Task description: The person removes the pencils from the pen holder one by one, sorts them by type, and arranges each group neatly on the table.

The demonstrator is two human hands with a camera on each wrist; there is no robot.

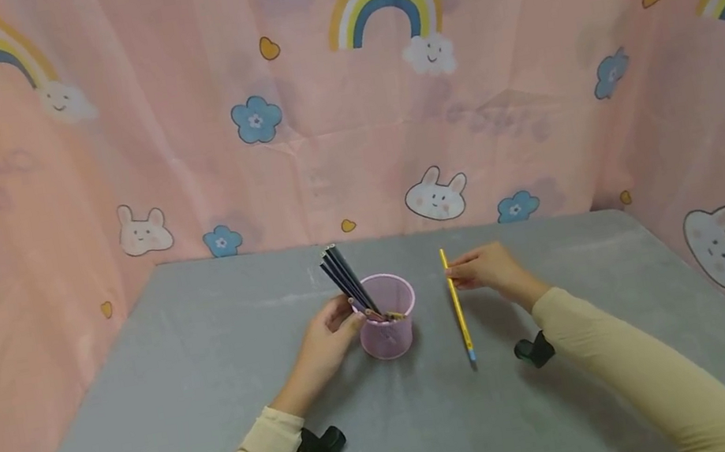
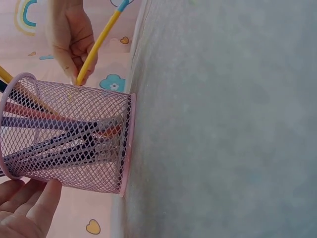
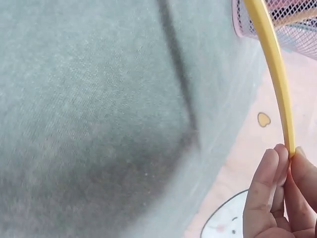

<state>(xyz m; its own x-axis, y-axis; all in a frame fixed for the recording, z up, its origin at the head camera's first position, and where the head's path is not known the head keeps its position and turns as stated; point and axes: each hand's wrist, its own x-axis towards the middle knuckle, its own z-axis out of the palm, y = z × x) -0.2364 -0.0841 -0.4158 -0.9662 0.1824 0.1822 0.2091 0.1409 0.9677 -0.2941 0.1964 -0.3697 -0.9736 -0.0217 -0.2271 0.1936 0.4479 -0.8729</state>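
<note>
Yellow pencil point(image 1: 460, 314) is slanting at three o'clock from the pink mesh cup point(image 1: 389, 341), right hand point(image 1: 488, 271) pinching it; left hand point(image 1: 326, 342) is curling round the cup's nine-o'clock side, ideally bracing it gently.

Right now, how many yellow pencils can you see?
2 that I can make out: one yellow pencil pinched in the right hand, and what looks like another yellow pencil in the pink mesh cup. More may be hidden among the dark pencils.
</note>
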